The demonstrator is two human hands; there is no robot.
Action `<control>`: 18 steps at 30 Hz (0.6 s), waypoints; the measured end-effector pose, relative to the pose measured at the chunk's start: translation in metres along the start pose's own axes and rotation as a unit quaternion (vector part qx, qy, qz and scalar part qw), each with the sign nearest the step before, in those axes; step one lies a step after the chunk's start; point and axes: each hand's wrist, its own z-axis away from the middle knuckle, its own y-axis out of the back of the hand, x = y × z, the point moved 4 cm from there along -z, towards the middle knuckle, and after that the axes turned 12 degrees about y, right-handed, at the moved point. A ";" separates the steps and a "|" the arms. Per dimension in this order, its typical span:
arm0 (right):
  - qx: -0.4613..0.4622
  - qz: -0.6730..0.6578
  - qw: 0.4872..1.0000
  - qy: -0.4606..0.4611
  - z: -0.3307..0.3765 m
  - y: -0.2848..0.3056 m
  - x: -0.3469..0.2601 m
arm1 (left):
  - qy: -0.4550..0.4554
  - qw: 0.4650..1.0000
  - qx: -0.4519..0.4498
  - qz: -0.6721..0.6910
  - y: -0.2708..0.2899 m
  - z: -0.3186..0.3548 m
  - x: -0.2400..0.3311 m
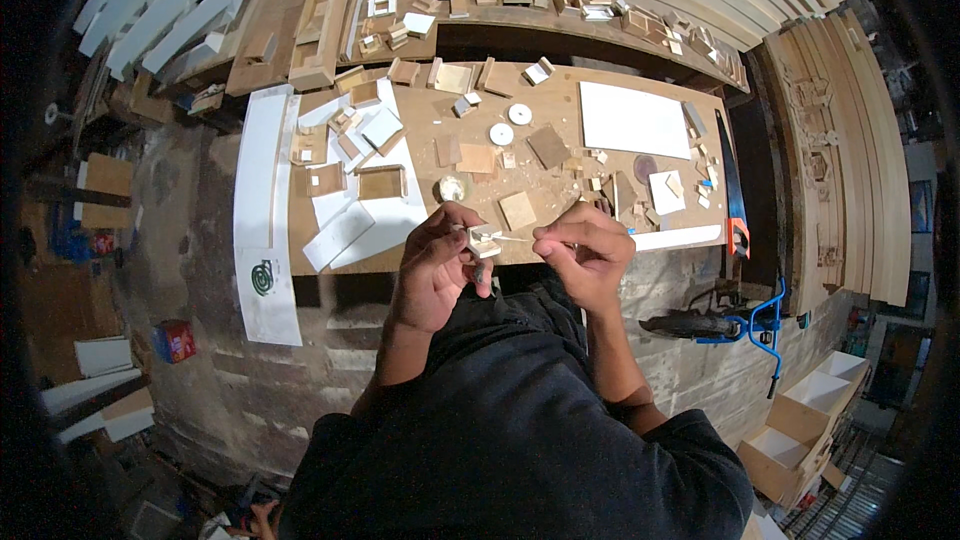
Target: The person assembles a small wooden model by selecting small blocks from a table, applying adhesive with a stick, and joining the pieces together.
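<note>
My left hand (433, 265) is closed around a small wooden box-like piece (484, 242), held up just over the table's near edge. In a pinch, the thumb and forefinger of my right hand (588, 248) grip a thin pale stick (515, 238). Its far end reaches to the small piece; whether it touches the inside I cannot tell. Beyond my left hand stands a small round container (452, 189) with whitish contents. A square wooden block (517, 211) lies on the table between and beyond my hands.
The wooden worktable (400, 258) carries several small open boxes, wood scraps and two white discs (501, 134). A white panel (635, 120) lies at the far right. A saw with an orange handle (738, 237) sits along the right edge. A blue-framed bicycle (765, 325) stands right of me.
</note>
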 end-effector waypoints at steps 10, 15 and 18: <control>0.001 0.044 0.998 0.044 -0.009 -0.008 0.007 | 0.010 1.000 -0.008 0.001 0.006 -0.008 0.010; -0.008 0.051 0.998 0.038 -0.014 -0.008 0.013 | 0.016 1.000 -0.008 0.000 0.009 -0.014 0.015; -0.013 0.049 0.998 0.033 -0.019 -0.011 0.014 | 0.022 1.000 -0.003 0.006 0.012 -0.014 0.017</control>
